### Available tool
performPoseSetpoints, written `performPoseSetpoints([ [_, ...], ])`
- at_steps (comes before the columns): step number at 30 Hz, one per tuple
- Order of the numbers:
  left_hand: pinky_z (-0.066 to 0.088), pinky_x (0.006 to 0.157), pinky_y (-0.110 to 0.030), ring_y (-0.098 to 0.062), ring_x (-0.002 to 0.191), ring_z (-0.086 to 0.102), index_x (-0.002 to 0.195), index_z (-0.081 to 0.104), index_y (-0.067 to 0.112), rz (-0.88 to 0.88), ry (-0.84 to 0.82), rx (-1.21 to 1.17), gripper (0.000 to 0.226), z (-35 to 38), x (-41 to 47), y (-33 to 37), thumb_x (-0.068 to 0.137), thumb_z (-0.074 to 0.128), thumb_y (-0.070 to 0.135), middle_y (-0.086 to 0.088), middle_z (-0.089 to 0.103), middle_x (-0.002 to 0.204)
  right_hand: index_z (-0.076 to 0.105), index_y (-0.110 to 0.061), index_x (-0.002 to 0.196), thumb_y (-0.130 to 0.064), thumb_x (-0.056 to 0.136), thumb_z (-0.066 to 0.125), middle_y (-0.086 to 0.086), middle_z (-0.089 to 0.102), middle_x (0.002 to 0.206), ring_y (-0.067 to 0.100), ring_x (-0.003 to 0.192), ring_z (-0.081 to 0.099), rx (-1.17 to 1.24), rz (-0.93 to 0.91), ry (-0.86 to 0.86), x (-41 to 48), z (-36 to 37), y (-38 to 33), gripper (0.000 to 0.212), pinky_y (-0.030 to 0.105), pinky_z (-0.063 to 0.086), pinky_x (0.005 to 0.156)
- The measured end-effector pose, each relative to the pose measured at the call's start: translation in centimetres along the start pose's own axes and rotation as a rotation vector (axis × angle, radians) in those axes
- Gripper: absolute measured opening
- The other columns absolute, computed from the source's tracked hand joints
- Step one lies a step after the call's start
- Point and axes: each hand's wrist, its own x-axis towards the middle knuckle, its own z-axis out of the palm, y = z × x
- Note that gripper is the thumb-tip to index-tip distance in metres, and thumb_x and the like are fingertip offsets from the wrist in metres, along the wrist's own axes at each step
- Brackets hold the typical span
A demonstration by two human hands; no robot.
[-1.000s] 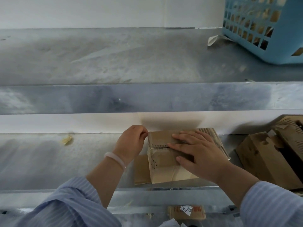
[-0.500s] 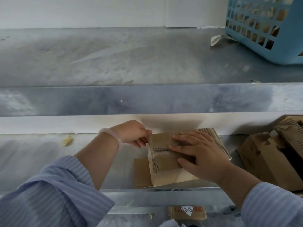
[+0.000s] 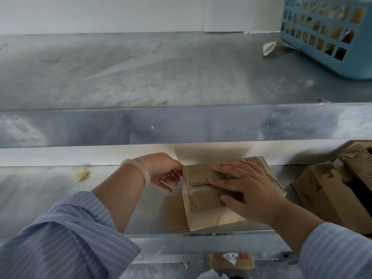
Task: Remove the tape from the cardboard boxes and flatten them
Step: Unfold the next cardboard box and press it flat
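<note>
From the head view, your right hand [image 3: 251, 194] lies flat, fingers straight, pressing down on the small cardboard box [image 3: 201, 210], which sits on the lower metal shelf [image 3: 60, 188] near its front lip. Your left hand [image 3: 163, 172] is curled at the box's upper left corner with the thumb touching it. It cannot be told whether it pinches anything there.
</note>
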Motion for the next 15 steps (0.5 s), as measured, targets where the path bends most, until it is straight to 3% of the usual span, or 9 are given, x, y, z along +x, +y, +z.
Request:
performPoseSetpoints([
  [3,0.058,0.077,-0.04,-0.02,0.068,0.06,0.096,0.066,0.002,-0.004,-0.031,-0.071,0.022,0.1,0.4,-1.0,0.093,0.056,0.022,-0.009,0.06,0.086,0.056,-0.054,0.124,-0.056,0.084,0.048,-0.027,0.046,0.14,0.0,0.136,0.034,-0.004,0.001,-0.008,0.0,-0.1,0.0,0.041,0.043,0.025,0.116],
  [7,0.057,0.073,-0.036,-0.022,0.075,0.065,0.103,0.064,-0.001,0.162,0.017,-0.251,0.022,0.6,0.8,-2.6,0.097,0.05,0.014,-0.017,0.064,0.092,0.056,-0.055,0.125,-0.056,0.084,0.048,-0.028,0.045,0.141,-0.001,0.136,0.033,-0.01,0.004,-0.005,-0.1,0.0,-0.1,0.041,0.042,0.024,0.117],
  [10,0.057,0.086,-0.039,-0.027,0.092,0.069,0.106,0.065,0.0,0.317,0.051,-0.315,0.017,1.3,0.7,-4.2,0.094,0.054,0.005,-0.021,0.069,0.102,0.056,-0.055,0.125,-0.057,0.084,0.048,-0.029,0.044,0.141,-0.003,0.136,0.032,-0.007,0.011,0.0,-0.1,0.0,-0.1,0.042,0.041,0.023,0.117],
  [15,0.058,0.08,-0.032,-0.023,0.09,0.07,0.091,0.071,0.014,0.49,0.332,-0.189,0.007,2.6,1.0,-5.5,0.085,0.072,0.013,-0.007,0.074,0.089,0.054,-0.056,0.126,-0.057,0.085,0.046,-0.03,0.042,0.142,-0.003,0.137,0.03,-0.013,0.01,-0.009,-0.1,0.0,-0.1,0.042,0.042,0.023,0.117],
])
